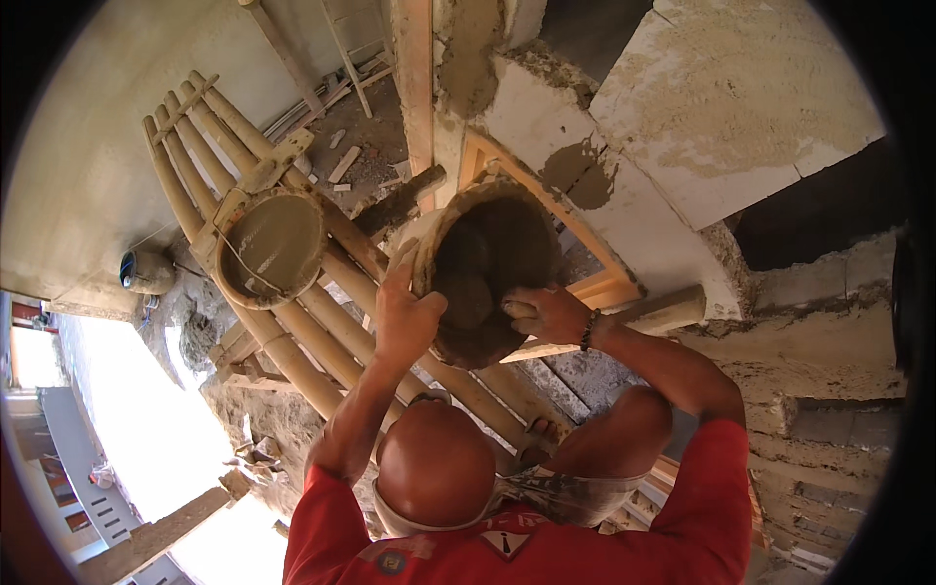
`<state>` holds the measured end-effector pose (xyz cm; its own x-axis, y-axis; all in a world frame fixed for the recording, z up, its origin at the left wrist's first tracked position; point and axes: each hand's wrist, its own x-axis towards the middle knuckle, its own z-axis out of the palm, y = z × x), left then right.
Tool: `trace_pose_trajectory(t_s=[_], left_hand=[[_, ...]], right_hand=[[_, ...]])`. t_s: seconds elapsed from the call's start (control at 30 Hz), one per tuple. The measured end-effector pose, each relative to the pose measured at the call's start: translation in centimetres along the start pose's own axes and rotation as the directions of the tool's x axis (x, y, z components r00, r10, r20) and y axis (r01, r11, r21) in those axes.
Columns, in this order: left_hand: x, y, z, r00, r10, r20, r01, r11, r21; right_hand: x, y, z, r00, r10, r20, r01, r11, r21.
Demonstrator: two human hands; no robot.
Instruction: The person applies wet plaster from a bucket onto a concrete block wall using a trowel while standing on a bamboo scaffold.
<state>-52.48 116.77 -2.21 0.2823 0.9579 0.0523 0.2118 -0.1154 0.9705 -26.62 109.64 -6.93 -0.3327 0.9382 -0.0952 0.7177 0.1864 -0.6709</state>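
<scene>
Both my hands are on a mortar-caked bucket (pixel 421 255), tilted so that its dark mouth faces me. My left hand (pixel 407 317) is closed on the left rim, thumb on the inner side. On the lower right of the rim, my right hand (pixel 556 314) grips with curled fingers; a dark beaded bracelet circles that wrist. Inside the bucket lies grey mortar (pixel 468 292), mostly in shadow. To the left, a second bucket (pixel 320 229) with a thin wire handle stands on the bamboo poles, nearly full of smooth grey mortar.
Beneath me runs a platform of bamboo poles (pixel 292 341). A wooden frame (pixel 609 273) and a block wall (pixel 663 210) with mortar patches stand at the right. Wood scraps (pixel 344 164) litter the ground behind. A dark round container (pixel 148 271) sits far left, near bright daylight.
</scene>
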Motion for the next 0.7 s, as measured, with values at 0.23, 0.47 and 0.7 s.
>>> trace_pose_trajectory(t_s=[0.23,0.47,0.7], left_hand=[[-0.2,-0.7,-0.5,0.994,-0.112,-0.018,0.100,0.941,-0.324],[-0.2,-2.2,-0.5,0.990,-0.139,-0.006,0.128,0.929,-0.347],[-0.9,-2.0,0.0,0.996,-0.080,-0.045,0.062,0.948,-0.312]], right_hand=[[-3.6,-7.2,-10.0,0.998,0.028,-0.051,-0.029,0.999,-0.016],[-6.2,-10.6,-17.1,0.995,0.079,0.064,-0.087,0.987,0.137],[-7.8,-7.2,-23.0,0.777,0.356,-0.519,-0.366,0.927,0.089]])
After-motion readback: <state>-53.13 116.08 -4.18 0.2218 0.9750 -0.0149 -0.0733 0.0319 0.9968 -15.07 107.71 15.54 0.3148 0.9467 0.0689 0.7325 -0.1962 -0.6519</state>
